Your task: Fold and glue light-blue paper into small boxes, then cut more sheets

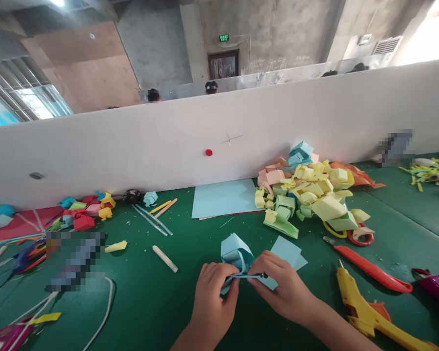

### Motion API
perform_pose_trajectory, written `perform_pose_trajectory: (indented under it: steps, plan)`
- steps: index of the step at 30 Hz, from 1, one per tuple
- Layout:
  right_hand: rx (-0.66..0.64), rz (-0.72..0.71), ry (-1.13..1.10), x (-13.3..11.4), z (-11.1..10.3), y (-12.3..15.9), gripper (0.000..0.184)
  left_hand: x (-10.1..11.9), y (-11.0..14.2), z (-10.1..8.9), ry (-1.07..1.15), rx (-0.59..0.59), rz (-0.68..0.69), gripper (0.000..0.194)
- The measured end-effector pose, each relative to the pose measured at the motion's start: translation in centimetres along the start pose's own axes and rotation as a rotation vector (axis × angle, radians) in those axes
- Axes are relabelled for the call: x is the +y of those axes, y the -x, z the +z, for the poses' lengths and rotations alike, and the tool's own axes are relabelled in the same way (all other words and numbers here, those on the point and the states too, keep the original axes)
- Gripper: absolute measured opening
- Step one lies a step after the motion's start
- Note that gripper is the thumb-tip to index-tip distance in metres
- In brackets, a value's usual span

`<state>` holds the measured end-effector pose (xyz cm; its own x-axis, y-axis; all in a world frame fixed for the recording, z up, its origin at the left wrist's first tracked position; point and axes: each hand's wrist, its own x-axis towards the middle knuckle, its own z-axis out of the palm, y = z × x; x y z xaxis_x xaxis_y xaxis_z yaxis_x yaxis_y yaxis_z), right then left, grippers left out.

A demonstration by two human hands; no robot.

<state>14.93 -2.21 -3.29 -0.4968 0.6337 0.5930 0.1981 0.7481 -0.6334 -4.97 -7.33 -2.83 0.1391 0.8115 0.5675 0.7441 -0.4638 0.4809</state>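
Note:
Both hands meet at the front middle of the table over a light-blue folded paper piece (236,249), which has a boxy, rounded top. My left hand (215,290) pinches its near edge between thumb and fingers. My right hand (278,280) pinches the same edge from the other side, thumb and forefinger pressed together. A small dark spot shows by the right fingers; I cannot make out what it is. Flat light-blue paper sheets (287,251) lie just behind my right hand, partly covered by it. A white glue stick (164,258) lies to the left of my hands.
Folded paper pieces (309,187) are heaped at the back right, beside a large blue sheet (225,197). A red utility knife (373,268) and a yellow glue gun (366,307) lie at right. Colourful paper shapes (88,209) and a white cable (108,302) are at left. A white partition (149,146) stands behind.

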Motion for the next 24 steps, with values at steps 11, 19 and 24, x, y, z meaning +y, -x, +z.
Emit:
perform_pose_trajectory:
  steps: [11,19,24]
  plan:
    - [-0.050,0.026,0.054,0.6,-0.3,0.6,0.018,0.5,-0.2,0.6,0.046,-0.030,-0.048,0.016]
    - [-0.014,0.100,0.047,2.1,-1.2,-0.2,0.020,-0.4,-1.3,2.6,0.134,-0.072,-0.098,0.015]
    - [-0.035,0.094,0.006,1.3,-1.1,-0.2,0.021,-0.3,-0.7,2.1,0.140,-0.061,-0.055,0.016]
